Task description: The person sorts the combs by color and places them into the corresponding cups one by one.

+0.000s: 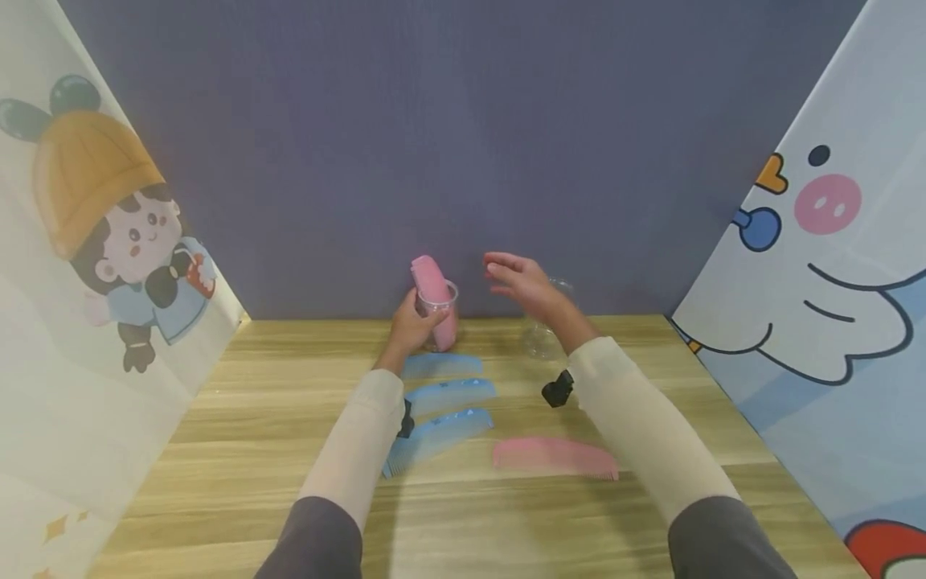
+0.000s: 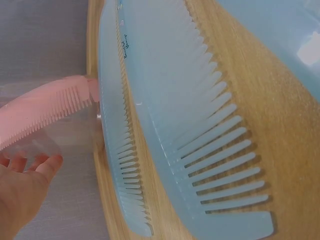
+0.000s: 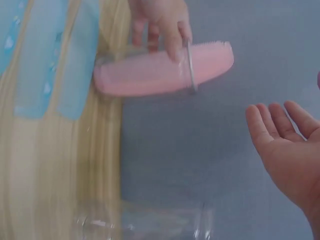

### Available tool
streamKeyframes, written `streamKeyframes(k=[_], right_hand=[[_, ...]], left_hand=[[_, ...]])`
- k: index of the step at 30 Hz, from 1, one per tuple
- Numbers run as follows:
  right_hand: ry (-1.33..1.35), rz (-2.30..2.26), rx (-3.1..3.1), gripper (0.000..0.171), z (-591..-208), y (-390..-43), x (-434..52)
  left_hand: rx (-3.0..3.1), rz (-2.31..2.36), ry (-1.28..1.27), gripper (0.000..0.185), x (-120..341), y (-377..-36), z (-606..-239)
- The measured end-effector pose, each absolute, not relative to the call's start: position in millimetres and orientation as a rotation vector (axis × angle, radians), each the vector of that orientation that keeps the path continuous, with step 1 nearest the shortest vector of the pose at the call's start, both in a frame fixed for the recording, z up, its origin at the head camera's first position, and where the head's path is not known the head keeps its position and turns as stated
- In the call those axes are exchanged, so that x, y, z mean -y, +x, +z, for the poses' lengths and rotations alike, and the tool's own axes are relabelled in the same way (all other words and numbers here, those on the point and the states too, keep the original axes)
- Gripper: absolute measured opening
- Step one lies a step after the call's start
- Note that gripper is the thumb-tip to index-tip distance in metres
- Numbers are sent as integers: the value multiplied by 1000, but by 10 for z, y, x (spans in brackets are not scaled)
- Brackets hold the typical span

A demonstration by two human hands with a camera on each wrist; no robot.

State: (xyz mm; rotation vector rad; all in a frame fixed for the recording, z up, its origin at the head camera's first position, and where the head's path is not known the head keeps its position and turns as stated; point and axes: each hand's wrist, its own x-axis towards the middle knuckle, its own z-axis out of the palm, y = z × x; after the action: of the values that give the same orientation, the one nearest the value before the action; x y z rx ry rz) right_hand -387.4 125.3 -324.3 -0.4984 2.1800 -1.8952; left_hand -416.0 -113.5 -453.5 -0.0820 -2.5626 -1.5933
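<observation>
At the far edge of the wooden table [image 1: 239, 450], my left hand [image 1: 412, 326] grips a clear plastic cup [image 1: 439, 304]. A pink comb [image 1: 432, 296] stands tilted inside that cup, its top sticking out. In the right wrist view the same cup rim [image 3: 190, 67] rings the pink comb [image 3: 150, 75], with the left hand's fingers [image 3: 172, 37] curled round it. My right hand [image 1: 515, 277] hovers open just right of the cup, palm [image 3: 287, 150] empty. The left wrist view shows the left hand's fingertips [image 2: 30, 167] below the pink comb [image 2: 45, 112].
A second clear cup [image 1: 544, 326] stands behind my right forearm, also low in the right wrist view [image 3: 150, 222]. Three blue combs [image 1: 448, 394] lie side by side by my left forearm. Another pink comb [image 1: 555, 457] lies flat nearer me. Cartoon-printed walls close in both sides.
</observation>
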Motion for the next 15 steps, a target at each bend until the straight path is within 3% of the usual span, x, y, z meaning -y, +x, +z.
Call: streamKeyframes(k=[15], right_hand=[[-415, -1623, -2352, 53, -3620, -3665, -1996]], left_hand=[[2553, -1599, -93, 91, 1134, -4140, -4520]])
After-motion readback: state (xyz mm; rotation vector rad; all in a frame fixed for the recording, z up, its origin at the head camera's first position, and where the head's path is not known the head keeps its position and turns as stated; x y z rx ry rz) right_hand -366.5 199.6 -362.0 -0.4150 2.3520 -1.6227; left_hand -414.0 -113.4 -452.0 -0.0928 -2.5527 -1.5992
